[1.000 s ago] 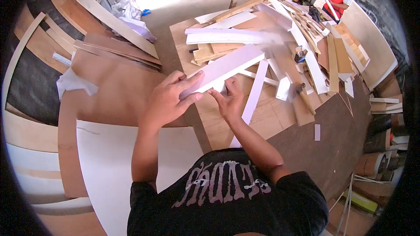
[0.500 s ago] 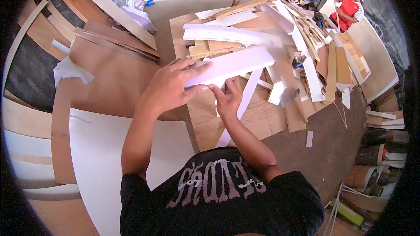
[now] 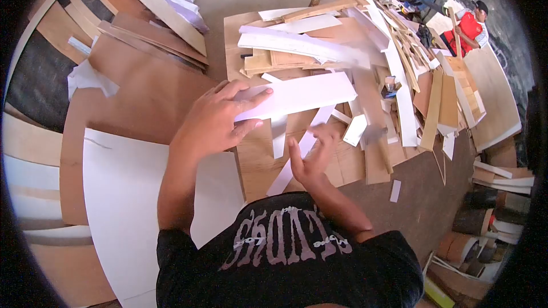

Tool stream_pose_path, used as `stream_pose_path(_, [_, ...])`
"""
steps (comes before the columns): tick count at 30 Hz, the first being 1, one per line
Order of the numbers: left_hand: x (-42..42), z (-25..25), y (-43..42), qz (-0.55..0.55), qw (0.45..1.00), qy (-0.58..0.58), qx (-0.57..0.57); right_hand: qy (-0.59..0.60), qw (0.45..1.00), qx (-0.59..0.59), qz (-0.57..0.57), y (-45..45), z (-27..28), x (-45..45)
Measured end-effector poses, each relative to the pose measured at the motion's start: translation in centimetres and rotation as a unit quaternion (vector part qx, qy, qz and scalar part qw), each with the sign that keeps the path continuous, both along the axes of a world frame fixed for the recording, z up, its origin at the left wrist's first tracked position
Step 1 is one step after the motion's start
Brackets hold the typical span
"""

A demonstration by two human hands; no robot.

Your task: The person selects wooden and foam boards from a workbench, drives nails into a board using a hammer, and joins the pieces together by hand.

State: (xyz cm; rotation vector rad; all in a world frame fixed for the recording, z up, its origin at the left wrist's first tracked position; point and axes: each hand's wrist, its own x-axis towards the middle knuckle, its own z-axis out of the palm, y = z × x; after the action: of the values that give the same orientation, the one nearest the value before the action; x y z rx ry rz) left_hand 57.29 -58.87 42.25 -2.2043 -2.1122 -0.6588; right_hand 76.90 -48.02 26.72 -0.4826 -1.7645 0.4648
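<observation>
The right hand [image 3: 313, 157] has moved down and away from the white board [image 3: 302, 94], which it was touching half a second before. Now this hand is open, its thumb well apart from the fingers, but the fingers are blurred, so their exact bend is hard to see.

The left hand [image 3: 214, 114] still holds the board by its left end, fingers on top and thumb at the lower side. The palm hides this end. The board is above the left part of the surface [image 3: 251, 154], and covers part of the pieces behind it. A white piece [image 3: 278, 137] shows under it; I cannot tell if they touch.

A long strip [image 3: 294, 159] is partly hidden by the right hand. The wood pile [image 3: 302, 48] lies toward the far edge of the surface. Near the upper right, another person [image 3: 471, 28] is small, holding an upright stick [image 3: 455, 31].
</observation>
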Motion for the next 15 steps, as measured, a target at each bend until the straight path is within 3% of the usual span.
stream_pose_path(4, [0.2,-0.3,-0.3,0.001,1.0,-0.009,0.013,-0.082,0.994,0.039,0.054,2.2,9.7,2.1])
stream_pose_path(6, [0.3,0.4,-0.5,0.011,1.0,0.018,-0.011,-0.234,0.95,0.177,0.11,4.6,14.7,1.5])
stream_pose_path(10, [0.7,0.7,-0.8,0.017,1.0,0.008,-0.022,-0.294,0.916,0.206,0.178,7.1,16.6,0.0])
stream_pose_path(12, [0.7,0.3,-1.2,0.024,0.999,-0.005,-0.022,-0.377,0.882,0.06,0.277,7.6,16.1,-0.5])
stream_pose_path(15, [1.4,-0.4,-1.6,0.05,0.998,0.016,0.045,-0.349,0.889,0.085,0.284,8.0,15.1,-1.2])
